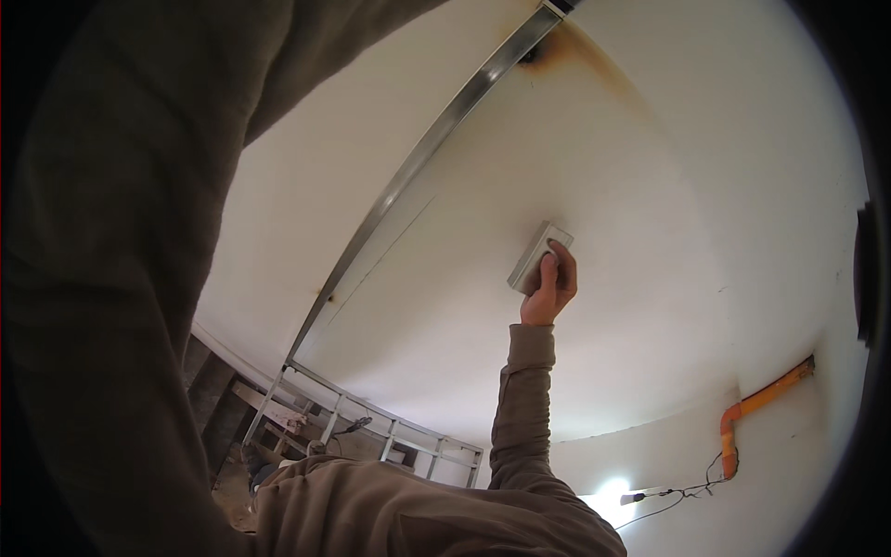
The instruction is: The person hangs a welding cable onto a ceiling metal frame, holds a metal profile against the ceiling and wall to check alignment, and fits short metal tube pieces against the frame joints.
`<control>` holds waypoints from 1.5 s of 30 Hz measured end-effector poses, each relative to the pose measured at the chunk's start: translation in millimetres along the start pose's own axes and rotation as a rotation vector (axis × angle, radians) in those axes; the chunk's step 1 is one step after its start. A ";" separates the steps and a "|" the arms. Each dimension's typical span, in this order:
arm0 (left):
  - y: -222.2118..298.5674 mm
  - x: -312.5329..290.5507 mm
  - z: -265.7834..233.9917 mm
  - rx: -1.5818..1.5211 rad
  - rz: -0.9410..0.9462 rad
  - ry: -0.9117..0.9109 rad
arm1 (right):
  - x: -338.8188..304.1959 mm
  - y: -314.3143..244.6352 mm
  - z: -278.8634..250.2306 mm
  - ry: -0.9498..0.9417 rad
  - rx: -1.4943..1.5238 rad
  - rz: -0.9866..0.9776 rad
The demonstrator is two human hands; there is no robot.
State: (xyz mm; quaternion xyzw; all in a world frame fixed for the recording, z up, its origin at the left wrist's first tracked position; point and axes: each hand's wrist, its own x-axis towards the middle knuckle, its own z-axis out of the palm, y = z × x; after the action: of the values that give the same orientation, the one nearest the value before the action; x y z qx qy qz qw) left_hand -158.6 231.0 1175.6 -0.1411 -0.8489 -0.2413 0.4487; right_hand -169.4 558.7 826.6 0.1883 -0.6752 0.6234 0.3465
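My right hand (553, 286) reaches up in a brown sleeve and is closed round a pale grey rectangular block (531, 262), much like a sanding block. Fingers and thumb grip its near side. The block's far face lies against or close to the white surface (640, 278); contact itself is hidden. My left arm (121, 232), in the same brown cloth, fills the left side and runs out at the top, so its hand is out of sight.
A long metal strip (408, 172) crosses the white surface, near a brown stain (571, 56). Metal framing (390, 436) and timber stand lower left. An orange pipe (761, 397) bends at the right, above dark wires (687, 492) and a bright lamp (613, 501).
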 end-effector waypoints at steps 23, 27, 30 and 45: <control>-3.2 1.7 -3.3 -0.063 0.021 0.080 | 4.5 30.9 2.5 -0.090 -0.278 -0.300; -7.8 2.6 -2.5 -0.086 0.022 0.086 | 5.5 25.9 2.6 -0.116 -0.271 -0.297; -14.9 2.8 -3.3 -0.104 0.021 0.094 | 3.7 21.0 3.4 -0.124 -0.294 -0.282; -9.0 9.3 7.9 -0.123 0.046 0.163 | 6.9 16.5 -3.0 -0.099 -0.298 -0.297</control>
State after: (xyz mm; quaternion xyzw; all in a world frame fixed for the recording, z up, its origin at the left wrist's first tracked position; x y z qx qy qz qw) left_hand -173.4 227.8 1176.9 -0.1678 -0.7895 -0.2934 0.5123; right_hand -184.8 565.4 819.7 0.2631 -0.7409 0.4487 0.4249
